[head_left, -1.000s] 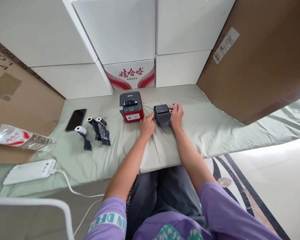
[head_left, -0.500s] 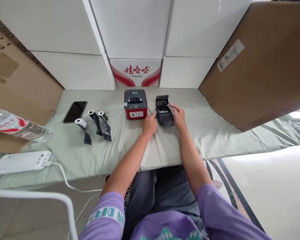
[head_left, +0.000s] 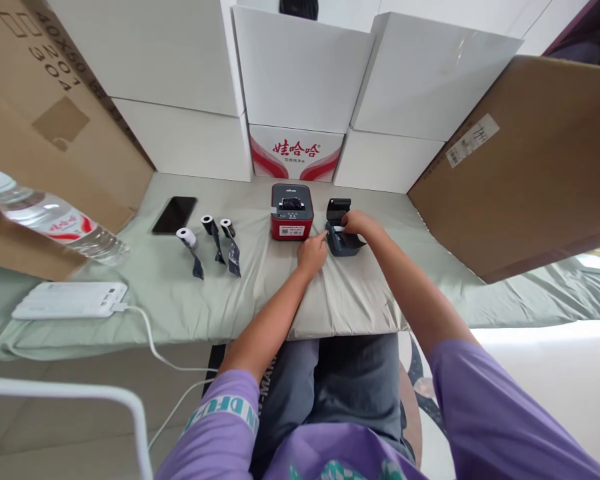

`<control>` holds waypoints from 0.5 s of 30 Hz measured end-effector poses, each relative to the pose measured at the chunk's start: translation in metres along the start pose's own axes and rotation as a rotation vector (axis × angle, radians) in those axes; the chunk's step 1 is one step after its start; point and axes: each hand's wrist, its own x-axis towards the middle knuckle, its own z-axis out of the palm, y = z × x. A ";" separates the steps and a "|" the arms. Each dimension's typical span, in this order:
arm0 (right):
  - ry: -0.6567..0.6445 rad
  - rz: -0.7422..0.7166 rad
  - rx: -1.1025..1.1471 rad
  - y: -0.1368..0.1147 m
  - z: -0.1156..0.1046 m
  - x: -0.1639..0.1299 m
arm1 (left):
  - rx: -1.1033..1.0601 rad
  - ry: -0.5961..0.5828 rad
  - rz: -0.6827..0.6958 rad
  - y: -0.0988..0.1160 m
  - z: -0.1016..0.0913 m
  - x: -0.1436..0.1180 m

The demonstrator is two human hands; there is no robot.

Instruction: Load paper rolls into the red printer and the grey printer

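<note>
A small black label printer (head_left: 344,247) lies on the cloth with its lid raised. My right hand (head_left: 361,223) reaches in from the right, fingers closed on a paper roll (head_left: 339,229) whose white end shows in the compartment. A dark strip of paper sticks out at the printer's front right. My left hand (head_left: 313,255) is beside the printer's left edge, index finger stretched to touch it and the other fingers curled with nothing seen in them. Just left of it stands a larger red and black printer (head_left: 293,213), with a dark strip in its top slot.
Several small paper rolls (head_left: 209,222) with dark tails lie left of the red printer, near a phone (head_left: 175,215). A white power strip (head_left: 73,300) and a tilted water bottle (head_left: 63,220) are far left. White boxes (head_left: 300,67) and cardboard (head_left: 520,167) wall the back and right.
My right hand has gone from the small printer's right side into its open compartment, onto the paper roll. My left hand stays at its left edge. The view has shifted.
</note>
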 end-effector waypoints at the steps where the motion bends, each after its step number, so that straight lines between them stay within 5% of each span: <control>1: 0.013 -0.023 -0.001 -0.001 -0.001 -0.004 | -0.002 0.006 0.000 0.000 0.000 0.000; 9: 0.065 -0.081 0.239 0.012 -0.044 -0.035 | -0.048 0.022 0.010 0.003 -0.001 0.002; 12: 0.020 -0.267 0.464 -0.015 -0.054 -0.050 | -0.049 0.010 -0.012 0.005 -0.002 0.004; 15: -0.021 -0.450 0.590 -0.073 -0.039 -0.067 | -0.020 -0.037 -0.064 0.006 -0.001 0.006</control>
